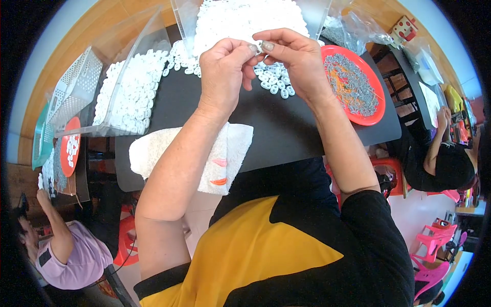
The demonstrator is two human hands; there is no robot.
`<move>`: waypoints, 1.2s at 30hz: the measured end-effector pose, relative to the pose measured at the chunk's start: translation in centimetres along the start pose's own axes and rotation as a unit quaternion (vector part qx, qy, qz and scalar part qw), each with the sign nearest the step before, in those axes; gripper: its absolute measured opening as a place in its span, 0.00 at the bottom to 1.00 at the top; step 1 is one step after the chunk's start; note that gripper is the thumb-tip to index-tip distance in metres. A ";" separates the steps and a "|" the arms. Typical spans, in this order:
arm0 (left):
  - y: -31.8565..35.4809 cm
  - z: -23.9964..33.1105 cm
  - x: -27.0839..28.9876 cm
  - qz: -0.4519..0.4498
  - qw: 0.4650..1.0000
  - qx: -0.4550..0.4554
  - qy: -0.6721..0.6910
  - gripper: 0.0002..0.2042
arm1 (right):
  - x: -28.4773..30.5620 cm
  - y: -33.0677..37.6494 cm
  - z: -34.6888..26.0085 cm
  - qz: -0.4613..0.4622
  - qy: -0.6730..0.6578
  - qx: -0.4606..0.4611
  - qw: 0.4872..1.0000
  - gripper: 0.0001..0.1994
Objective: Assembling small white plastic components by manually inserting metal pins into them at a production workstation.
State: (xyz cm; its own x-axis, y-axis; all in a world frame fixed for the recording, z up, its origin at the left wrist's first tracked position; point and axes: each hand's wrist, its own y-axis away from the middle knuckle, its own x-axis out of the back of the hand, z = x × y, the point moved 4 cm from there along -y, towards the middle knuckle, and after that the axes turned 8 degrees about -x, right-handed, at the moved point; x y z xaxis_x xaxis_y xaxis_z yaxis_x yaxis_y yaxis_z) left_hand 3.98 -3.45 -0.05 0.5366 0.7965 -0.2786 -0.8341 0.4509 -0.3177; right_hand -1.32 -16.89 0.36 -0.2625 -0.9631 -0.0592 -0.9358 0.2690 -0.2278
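My left hand [223, 71] and my right hand [299, 62] meet above the far side of the dark table [286, 130]. Fingertips of both pinch a small white plastic piece [259, 46], mostly covered by the fingers. Just below them lies a loose pile of white oval pieces with two holes [276, 81]. Beyond my hands stands a clear bin [183, 23] heaped with similar white pieces. Right of my right hand, a red plate [377, 84] holds many small grey screw-like parts and some orange bits.
A white towel [189, 153] lies at the near edge, under my left forearm. At left stands another clear bin [153, 30] of white pieces, with a white perforated basket [76, 82] beyond. Plastic bags [353, 30] lie back right. Other people [76, 250] sit at left and right.
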 end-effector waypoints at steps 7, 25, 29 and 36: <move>-0.2 0.4 -0.1 -0.007 1.000 -0.014 0.002 0.06 | 0.4 -0.3 0.3 -0.020 -0.059 -0.040 0.997 0.10; 0.3 1.1 -1.1 -0.039 0.996 -0.078 0.011 0.05 | 1.1 0.1 -0.5 -0.065 -0.088 -0.055 0.992 0.09; 0.3 1.3 -1.2 -0.057 0.995 -0.082 0.011 0.09 | 1.3 0.2 -0.9 -0.094 -0.057 -0.062 0.992 0.08; 0.6 1.5 -1.6 -0.118 0.986 -0.111 -0.042 0.13 | 1.6 0.3 -1.3 -0.144 -0.053 -0.062 0.986 0.08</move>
State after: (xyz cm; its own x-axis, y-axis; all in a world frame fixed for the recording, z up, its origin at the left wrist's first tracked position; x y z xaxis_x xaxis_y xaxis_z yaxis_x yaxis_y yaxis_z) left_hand 2.45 -3.84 1.55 0.6920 0.7148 -0.1012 -0.6342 0.5350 -0.5581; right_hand -2.29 -18.36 1.43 0.0387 -0.9929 -0.1127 -0.9913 -0.0239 -0.1298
